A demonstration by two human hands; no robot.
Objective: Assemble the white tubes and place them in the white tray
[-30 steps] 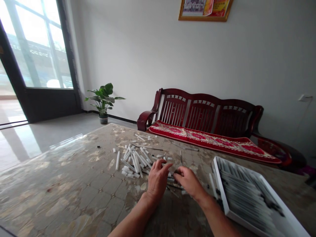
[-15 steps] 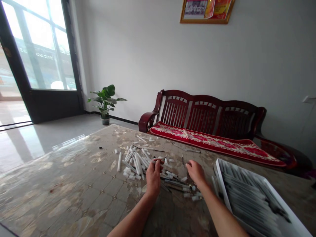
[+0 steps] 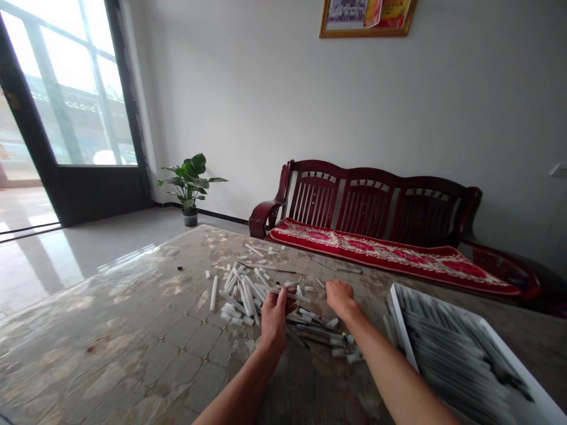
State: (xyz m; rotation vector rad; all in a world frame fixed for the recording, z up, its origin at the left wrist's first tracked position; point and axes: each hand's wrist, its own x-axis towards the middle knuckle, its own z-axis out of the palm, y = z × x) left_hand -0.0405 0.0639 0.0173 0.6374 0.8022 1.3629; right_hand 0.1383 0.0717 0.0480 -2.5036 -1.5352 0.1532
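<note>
My left hand (image 3: 274,313) is closed round a translucent pen barrel (image 3: 301,297), its thumb on top. To its right, my right hand (image 3: 340,297) is in a pinch, fingertips mostly hidden. A thin pen refill (image 3: 320,283) sticks out past those fingers, small and hard to make out. Beside my left hand lies a heap of white pen barrels (image 3: 247,295) with short white caps (image 3: 233,316) at its near edge. Dark pen refills (image 3: 316,333) and more caps are spread between my forearms.
A white box (image 3: 401,313) full of pens stands at the right on the patterned tabletop (image 3: 146,342). Loose pens (image 3: 348,270) lie toward the far edge. Behind the table is a wooden bench (image 3: 367,195) with a red cover; a potted plant (image 3: 190,183) stands at the left.
My right hand has moved left and slightly up, nearer my left hand, with the thin piece shifting along. The barrel in my left hand now shows pointing right.
</note>
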